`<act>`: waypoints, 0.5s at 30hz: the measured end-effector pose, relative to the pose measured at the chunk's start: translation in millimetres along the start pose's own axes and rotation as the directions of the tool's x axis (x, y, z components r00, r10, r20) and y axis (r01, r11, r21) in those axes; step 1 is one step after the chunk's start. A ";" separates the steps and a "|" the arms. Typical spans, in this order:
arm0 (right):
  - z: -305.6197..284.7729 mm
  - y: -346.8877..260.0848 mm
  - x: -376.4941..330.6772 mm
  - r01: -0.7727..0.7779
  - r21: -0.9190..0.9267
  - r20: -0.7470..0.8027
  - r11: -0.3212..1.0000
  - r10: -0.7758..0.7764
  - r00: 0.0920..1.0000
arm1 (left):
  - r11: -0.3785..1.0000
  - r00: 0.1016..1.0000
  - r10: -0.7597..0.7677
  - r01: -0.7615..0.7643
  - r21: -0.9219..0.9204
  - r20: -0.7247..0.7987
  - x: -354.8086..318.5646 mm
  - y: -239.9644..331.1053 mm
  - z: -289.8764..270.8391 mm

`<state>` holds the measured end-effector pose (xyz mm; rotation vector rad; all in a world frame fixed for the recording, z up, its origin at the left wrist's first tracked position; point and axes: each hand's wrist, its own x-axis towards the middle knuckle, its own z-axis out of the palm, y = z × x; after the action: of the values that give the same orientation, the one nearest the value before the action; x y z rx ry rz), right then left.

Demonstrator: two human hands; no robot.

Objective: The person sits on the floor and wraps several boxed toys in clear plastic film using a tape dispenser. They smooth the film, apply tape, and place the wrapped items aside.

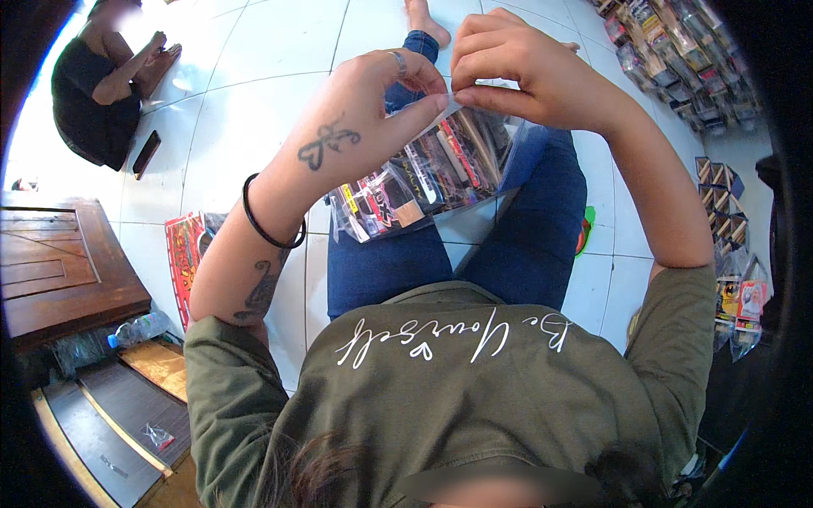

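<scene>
My left hand and my right hand both pinch the top edge of a clear plastic bag held up over my lap. The bag is packed with several small red, black and white packets. My left wrist carries a black band, and a ring sits on one left finger. I sit on the white tiled floor in blue jeans and an olive shirt, with my bare foot stretched out ahead.
Another person in black sits on the floor at far left, a dark phone beside them. A wooden door panel, a plastic bottle and red packets lie to my left. Packaged goods line the right side.
</scene>
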<state>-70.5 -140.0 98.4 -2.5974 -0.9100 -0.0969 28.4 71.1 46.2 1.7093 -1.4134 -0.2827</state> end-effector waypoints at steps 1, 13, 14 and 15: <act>1.8 -1.6 -0.2 -0.018 -0.023 -0.038 1.000 0.017 0.999 | 0.998 0.999 -0.049 0.050 -0.034 0.018 2.2 -4.3 1.5; 18.5 -12.5 -3.3 0.062 -0.482 -0.148 0.874 -0.151 0.977 | 0.987 0.999 -0.002 -0.003 -0.163 -0.034 6.5 -13.8 -2.9; 16.3 -12.7 -2.3 0.058 -0.418 -0.128 0.907 -0.122 0.984 | 0.996 0.997 0.066 -0.069 -0.063 -0.049 5.0 -11.1 -3.7; 14.6 -13.6 -1.2 0.052 -0.351 -0.106 0.935 -0.095 0.990 | 0.999 0.998 0.021 -0.019 -0.046 0.051 4.2 -8.3 -4.3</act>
<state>-80.6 -125.4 89.2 -2.8372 -1.0250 -0.4727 38.3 69.2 44.1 1.6609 -1.4501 -0.3480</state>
